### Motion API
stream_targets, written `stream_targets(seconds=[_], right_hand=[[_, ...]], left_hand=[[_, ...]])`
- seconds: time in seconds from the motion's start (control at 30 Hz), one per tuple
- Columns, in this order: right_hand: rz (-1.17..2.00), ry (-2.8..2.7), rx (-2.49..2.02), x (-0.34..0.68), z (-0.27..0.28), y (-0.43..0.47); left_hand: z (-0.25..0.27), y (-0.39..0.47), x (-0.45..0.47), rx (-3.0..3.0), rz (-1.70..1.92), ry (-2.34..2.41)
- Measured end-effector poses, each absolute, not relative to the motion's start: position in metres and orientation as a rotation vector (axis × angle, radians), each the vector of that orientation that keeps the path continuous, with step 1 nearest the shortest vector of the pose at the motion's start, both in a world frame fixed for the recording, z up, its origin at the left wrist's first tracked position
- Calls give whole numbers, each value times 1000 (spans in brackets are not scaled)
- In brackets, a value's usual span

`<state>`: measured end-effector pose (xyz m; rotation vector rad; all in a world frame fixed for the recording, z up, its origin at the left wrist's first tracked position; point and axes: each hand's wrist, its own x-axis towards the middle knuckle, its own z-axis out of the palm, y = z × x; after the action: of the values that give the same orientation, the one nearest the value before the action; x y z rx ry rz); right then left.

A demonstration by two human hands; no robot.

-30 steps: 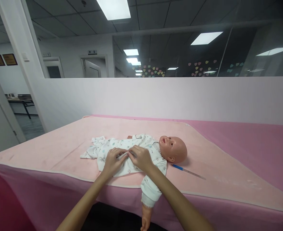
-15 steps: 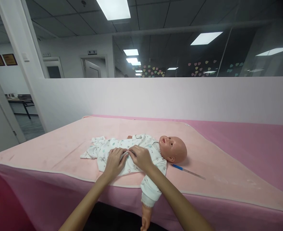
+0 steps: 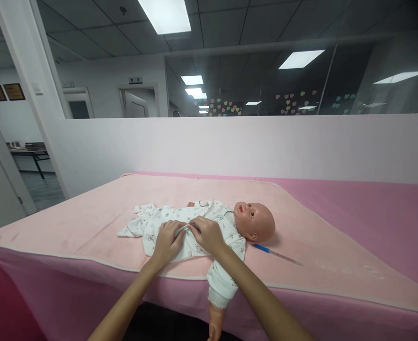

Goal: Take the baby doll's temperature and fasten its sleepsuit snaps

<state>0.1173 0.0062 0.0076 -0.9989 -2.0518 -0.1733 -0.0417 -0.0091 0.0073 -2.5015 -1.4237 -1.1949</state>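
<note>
At the near edge of the table [image 3: 372, 203], the doll's near arm [image 3: 216, 317] hangs over the side, its sleeve on and the forearm bare below the cuff. Just beyond, the left hand [image 3: 168, 240] and right hand [image 3: 209, 233] meet over the doll's middle, fingertips pinched together on a raised fold of the printed outfit [image 3: 191, 252]. The outfit is already around the torso and near arm; the pinched front does not yet lie flat, and whether any fastening there is closed is hidden by the fingers. The outfit looks soft, thin and white with small prints; its legs lie limp toward the left end, feet unseen. The doll [image 3: 256, 221] lies face up on the peach sheet [image 3: 88, 213], nearer the near edge than the far one, head toward the right. A blue-ended stick [image 3: 271, 251] lies just beside the head. Past the far edge stands a white wall [image 3: 230, 147].
</note>
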Motion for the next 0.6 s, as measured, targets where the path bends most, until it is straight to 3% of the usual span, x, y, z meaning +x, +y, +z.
stream_targets(seconds=[0.37, 0.6], right_hand=[[-180, -2037, -1008, 117, 5, 8], [-174, -1998, -1012, 116, 4, 11]], left_hand=[[9, -9, -44, -2479, -1316, -1443], [6, -7, -50, -2092, -1672, -1534]])
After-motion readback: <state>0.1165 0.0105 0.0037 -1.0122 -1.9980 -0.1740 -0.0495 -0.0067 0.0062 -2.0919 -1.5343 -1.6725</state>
